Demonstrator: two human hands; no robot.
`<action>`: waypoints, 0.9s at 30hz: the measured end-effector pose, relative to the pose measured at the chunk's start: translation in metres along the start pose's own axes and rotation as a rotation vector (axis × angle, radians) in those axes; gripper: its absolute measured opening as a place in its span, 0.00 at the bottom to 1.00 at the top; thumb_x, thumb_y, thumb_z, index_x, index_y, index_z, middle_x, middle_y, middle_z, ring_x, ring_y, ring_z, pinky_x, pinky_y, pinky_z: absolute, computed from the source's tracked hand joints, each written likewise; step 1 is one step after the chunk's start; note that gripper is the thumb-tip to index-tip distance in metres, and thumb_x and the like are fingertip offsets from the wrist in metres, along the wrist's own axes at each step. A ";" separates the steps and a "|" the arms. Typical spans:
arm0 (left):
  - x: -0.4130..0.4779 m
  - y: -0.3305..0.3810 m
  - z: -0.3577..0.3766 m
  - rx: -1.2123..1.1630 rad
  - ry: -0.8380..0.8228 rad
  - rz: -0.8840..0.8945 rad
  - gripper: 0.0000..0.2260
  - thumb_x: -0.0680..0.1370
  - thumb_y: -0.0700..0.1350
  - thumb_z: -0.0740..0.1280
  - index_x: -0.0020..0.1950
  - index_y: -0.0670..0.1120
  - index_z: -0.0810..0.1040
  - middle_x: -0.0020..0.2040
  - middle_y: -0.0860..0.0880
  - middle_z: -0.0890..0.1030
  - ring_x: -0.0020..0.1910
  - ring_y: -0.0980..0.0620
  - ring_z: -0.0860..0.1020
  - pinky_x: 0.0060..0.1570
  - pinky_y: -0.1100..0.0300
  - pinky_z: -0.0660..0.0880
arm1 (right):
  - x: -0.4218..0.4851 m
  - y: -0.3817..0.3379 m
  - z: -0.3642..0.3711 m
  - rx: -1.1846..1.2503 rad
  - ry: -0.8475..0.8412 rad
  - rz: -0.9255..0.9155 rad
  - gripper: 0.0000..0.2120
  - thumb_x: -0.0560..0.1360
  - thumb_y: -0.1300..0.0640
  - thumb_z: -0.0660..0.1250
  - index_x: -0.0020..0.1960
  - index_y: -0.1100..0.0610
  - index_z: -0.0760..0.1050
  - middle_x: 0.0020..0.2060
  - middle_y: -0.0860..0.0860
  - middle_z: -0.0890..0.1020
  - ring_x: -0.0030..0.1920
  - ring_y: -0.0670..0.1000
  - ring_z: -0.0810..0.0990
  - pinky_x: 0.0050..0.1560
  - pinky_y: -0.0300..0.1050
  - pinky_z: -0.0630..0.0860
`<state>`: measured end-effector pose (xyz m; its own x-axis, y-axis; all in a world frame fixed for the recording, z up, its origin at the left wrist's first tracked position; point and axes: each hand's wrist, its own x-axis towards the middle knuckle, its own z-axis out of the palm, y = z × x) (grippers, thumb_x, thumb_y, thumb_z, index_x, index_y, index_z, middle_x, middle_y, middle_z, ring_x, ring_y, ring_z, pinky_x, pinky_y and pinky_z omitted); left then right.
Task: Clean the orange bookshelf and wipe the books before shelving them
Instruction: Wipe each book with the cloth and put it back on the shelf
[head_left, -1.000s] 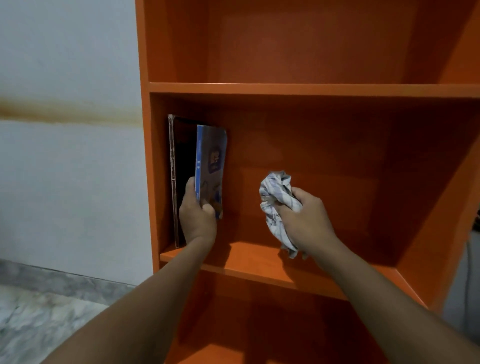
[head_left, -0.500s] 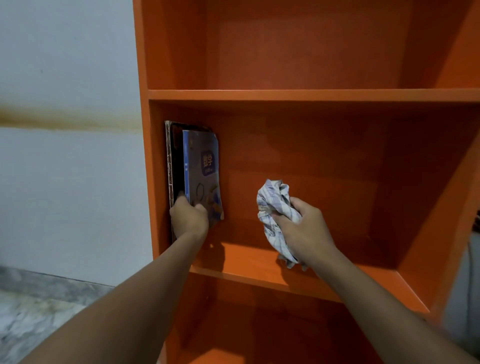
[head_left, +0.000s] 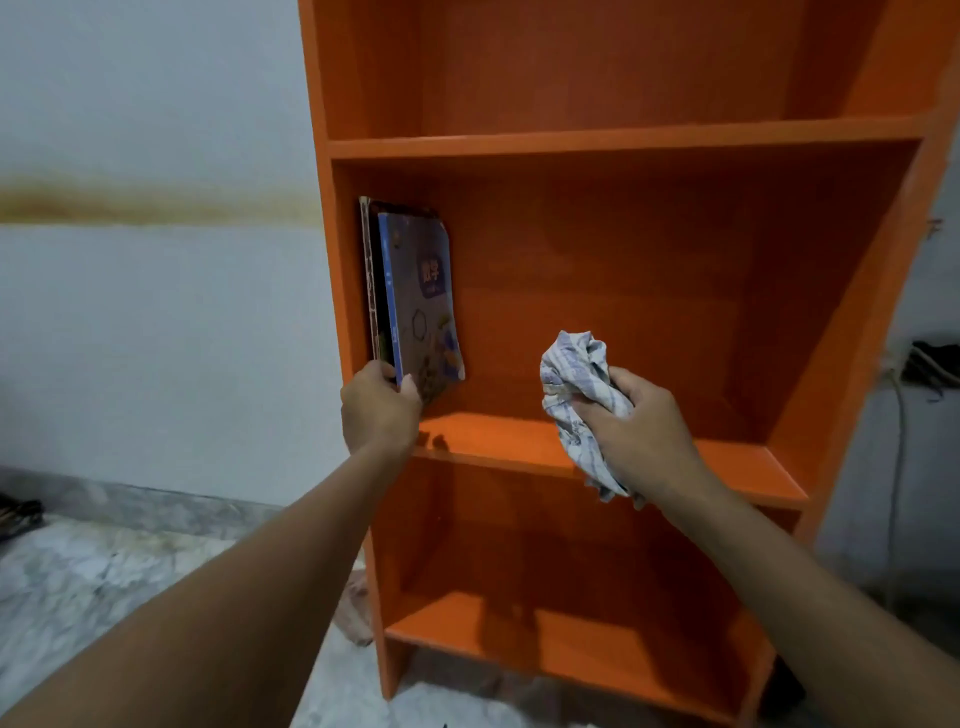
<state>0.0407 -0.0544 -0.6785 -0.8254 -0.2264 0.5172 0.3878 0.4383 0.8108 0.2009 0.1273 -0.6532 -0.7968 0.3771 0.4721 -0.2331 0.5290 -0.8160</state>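
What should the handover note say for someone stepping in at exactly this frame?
Left hand grips the bottom edge of the blue book, which stands at the left end of the middle shelf of the orange bookshelf, beside a dark book by the side wall.
Right hand holds the crumpled checked cloth in front of that shelf; whether it touches the board cannot be told.
Done: two books stand on the shelf.
Left: release the blue book, then wipe and shelve any others; none are in view.
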 end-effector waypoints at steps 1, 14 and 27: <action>-0.013 -0.003 -0.007 0.013 -0.051 0.051 0.05 0.79 0.47 0.67 0.50 0.46 0.77 0.45 0.49 0.81 0.43 0.51 0.79 0.39 0.58 0.77 | -0.014 0.004 0.000 0.009 -0.003 0.003 0.03 0.77 0.58 0.67 0.50 0.56 0.78 0.39 0.56 0.84 0.35 0.57 0.83 0.30 0.48 0.77; -0.287 -0.147 -0.008 0.274 -1.153 -0.311 0.21 0.78 0.51 0.68 0.65 0.40 0.75 0.56 0.43 0.81 0.49 0.48 0.81 0.46 0.60 0.75 | -0.249 0.194 0.045 -0.039 -0.176 0.417 0.11 0.79 0.54 0.66 0.61 0.51 0.75 0.52 0.42 0.80 0.51 0.41 0.78 0.51 0.37 0.74; -0.364 -0.240 -0.025 0.121 -1.184 -0.782 0.04 0.79 0.38 0.66 0.47 0.41 0.79 0.35 0.44 0.81 0.27 0.48 0.79 0.44 0.48 0.80 | -0.354 0.241 0.100 -0.461 -0.248 0.105 0.24 0.72 0.63 0.69 0.67 0.53 0.73 0.64 0.47 0.70 0.59 0.47 0.70 0.53 0.40 0.75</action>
<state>0.2586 -0.0992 -1.0542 -0.6807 0.3823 -0.6249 -0.3071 0.6256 0.7172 0.3716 0.0457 -1.0507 -0.9237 0.2845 0.2566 0.0800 0.7982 -0.5970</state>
